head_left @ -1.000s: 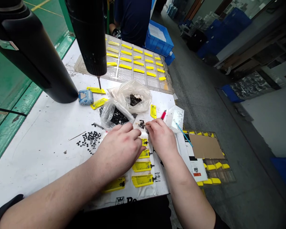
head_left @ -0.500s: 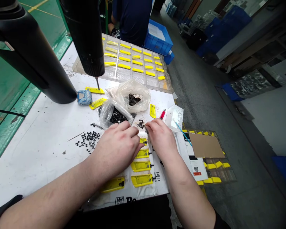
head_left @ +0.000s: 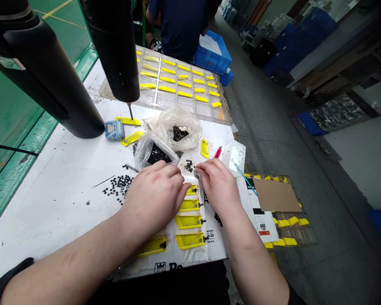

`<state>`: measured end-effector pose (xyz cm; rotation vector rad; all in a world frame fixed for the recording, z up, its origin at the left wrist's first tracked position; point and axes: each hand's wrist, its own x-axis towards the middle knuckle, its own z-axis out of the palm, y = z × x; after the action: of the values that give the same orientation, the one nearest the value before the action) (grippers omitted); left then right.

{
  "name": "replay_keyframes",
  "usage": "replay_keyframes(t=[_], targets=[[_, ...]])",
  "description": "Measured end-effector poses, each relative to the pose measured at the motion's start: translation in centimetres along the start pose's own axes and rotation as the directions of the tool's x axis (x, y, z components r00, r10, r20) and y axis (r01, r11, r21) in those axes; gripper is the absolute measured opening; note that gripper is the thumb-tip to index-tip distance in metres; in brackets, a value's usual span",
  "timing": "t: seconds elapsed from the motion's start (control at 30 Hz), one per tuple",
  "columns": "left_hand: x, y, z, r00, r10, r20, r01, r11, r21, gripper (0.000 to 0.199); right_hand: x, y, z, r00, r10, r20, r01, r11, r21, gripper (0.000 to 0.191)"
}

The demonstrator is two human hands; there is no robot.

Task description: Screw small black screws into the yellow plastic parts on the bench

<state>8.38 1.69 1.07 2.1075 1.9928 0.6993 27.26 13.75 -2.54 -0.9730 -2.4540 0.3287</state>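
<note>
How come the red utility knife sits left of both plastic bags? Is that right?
Not right: the red utility knife sits right of both, the upper plastic bag and the lower plastic bag, not left of them. The head view shows it.

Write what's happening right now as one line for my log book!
left hand: over yellow plastic strips | right hand: beside small black parts | nearby: clear plastic bag of black parts

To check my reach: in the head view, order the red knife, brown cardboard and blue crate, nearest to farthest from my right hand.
From the right hand:
1. Red knife, just ahead, on the table.
2. Brown cardboard, to the right, on a tray.
3. Blue crate, far ahead, beyond the table.
</note>
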Motion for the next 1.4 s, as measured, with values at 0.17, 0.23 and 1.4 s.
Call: replay_keyframes(t=[0.17, 0.23, 1.4], targets=[[0.5, 0.0, -1.1, 0.923, -0.359, 0.138, 0.360, 0.683, -0.636, 0.027, -0.9, -1.9, -2.4, 0.975, -0.074, -0.209, 0.134, 0.948, 0.289, 0.014], [0.7, 0.1, -1.1, 0.877, -0.347, 0.331, 0.455, 0.385, -0.803, 0.033, -1.4, -2.4, -3.0, 0.963, -0.099, -0.250, 0.188, 0.913, 0.363, 0.021], [-1.4, -0.3, 0.2, 0.832, 0.401, -0.383, -0.464, 0.882, -0.086, 0.033, -2.7, -2.5, -3.8, 0.854, 0.023, 0.519, -0.519, 0.070, 0.852, 0.022]])
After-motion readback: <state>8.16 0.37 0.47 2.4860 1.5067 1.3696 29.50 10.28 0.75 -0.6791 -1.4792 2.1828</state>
